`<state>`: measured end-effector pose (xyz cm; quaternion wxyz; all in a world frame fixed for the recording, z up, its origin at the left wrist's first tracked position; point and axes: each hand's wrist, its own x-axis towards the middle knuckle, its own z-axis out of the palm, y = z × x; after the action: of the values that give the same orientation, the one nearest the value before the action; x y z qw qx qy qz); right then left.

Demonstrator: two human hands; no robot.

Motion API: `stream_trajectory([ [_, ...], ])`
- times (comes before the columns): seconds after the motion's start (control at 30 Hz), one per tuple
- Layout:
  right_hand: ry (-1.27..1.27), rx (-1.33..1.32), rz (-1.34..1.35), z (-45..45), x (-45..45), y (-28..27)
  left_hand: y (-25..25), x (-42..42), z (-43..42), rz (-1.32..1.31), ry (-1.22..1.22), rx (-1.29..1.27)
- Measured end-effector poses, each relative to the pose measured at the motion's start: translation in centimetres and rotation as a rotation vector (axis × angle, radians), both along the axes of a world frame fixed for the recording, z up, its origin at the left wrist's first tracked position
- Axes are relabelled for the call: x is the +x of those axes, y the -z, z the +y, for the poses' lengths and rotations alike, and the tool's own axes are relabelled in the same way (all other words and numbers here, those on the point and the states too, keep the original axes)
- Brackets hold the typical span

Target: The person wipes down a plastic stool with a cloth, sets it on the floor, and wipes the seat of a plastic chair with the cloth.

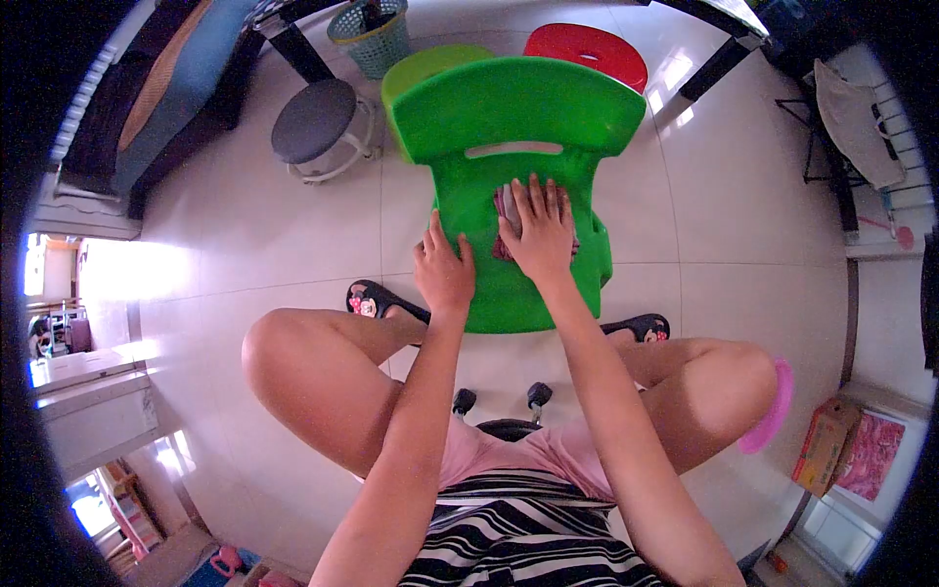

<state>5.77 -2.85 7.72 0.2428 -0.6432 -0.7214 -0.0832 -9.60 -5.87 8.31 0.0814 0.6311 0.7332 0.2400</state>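
A green plastic chair [509, 293] stands in front of my knees, its backrest away from me and a slot at the backrest's foot. My right hand [540, 235] presses a bunched, dark red patterned cloth [501, 245] with a greyish part against the chair. Its fingers stretch forward over the cloth, which is partly hidden beneath the palm. At the chair's left edge, my left hand [445, 269] holds on, with the thumb on the green surface and the fingers along the rim.
Behind the chair are a light green stool [430, 64], a red stool [587, 54] and a teal basket [374, 44]. A round grey-topped stool [315, 119] stands to the left. A cardboard box [827, 445] is at the right. Pale tiles [245, 235] cover the floor.
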Motion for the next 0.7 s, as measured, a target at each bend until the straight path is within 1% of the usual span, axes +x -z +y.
stream_trajectory([
  [0.17,0.024,-0.051,0.03,-0.8,-0.2,-0.1,-0.1,0.3,0.1,-0.007,-0.017,0.0],
  [0.27,0.017,-0.091,0.051,-1.3,-0.1,-0.4,-0.2,0.3,0.0,0.014,-0.011,-0.048],
  [0.37,0.04,-0.105,0.029,-2.2,-0.3,-0.8,0.8,0.2,0.0,0.013,-0.008,-0.019],
  [0.7,0.059,-0.183,0.045,-5.8,-0.4,-1.1,1.3,0.0,-0.1,0.041,0.009,0.024],
])
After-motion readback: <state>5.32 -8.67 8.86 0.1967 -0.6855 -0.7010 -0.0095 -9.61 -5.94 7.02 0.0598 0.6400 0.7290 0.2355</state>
